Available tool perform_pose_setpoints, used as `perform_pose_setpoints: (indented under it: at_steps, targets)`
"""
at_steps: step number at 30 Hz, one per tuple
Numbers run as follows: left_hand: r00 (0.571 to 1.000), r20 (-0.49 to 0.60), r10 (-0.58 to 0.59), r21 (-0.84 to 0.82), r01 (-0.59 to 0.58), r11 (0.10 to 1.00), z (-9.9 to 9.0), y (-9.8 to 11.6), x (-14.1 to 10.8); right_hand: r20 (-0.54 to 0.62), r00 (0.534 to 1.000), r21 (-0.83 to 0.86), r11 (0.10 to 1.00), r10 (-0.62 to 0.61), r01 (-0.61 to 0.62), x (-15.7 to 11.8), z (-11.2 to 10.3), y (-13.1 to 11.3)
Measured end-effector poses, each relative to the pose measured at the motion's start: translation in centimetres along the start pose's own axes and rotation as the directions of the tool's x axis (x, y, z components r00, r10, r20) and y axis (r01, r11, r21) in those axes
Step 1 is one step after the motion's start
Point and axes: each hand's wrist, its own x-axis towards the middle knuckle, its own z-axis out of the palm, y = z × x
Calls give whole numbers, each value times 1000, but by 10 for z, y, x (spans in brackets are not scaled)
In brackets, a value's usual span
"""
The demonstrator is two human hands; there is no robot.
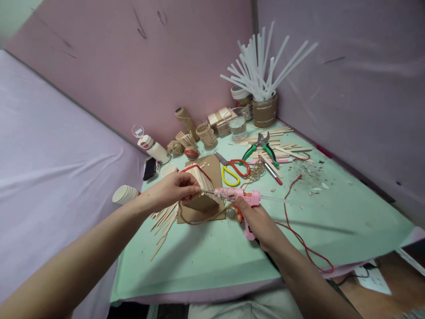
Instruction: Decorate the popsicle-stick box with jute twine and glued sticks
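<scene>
A pink hot glue gun is in my right hand, whose fingers wrap round its handle. Its nozzle points left and reaches the near corner of a small craft-stick model. At that same corner, the thumb and fingertips of my left hand are pinched together. What lies between them is too small to make out. The model has a cardboard front and a red cord along its top. It stands on a brown cardboard base. Beige twine loops in front of it.
Scissors, green-handled pliers and a marker lie behind the glue gun. Red cord trails at right. Loose craft sticks lie at left. A cup of water and a jar of glue sticks stand at the back.
</scene>
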Motion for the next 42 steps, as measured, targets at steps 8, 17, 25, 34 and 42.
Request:
perform_pose_setpoints:
  at_steps: [8,17,25,34,42]
  targets:
    - [1000,-3,-2,-28,2,1000,1,1,0,-26,998,-61,996,-64,62,0,-4,2]
    - [1000,5,6,-24,-6,1000,0,1,2,-68,990,-97,989,-122,115,-5,-13,0]
    - [999,-13,50,83,-48,995,-1,4,7,-161,867,-570,762,-471,307,-17,-48,-18]
    - [993,-65,98,359,-68,931,6,18,6,-154,690,-984,49,-707,-169,-31,-104,-15]
    - [994,-56,89,421,-57,905,5,20,8,-180,723,-956,-55,-667,-289,-29,-123,-2]
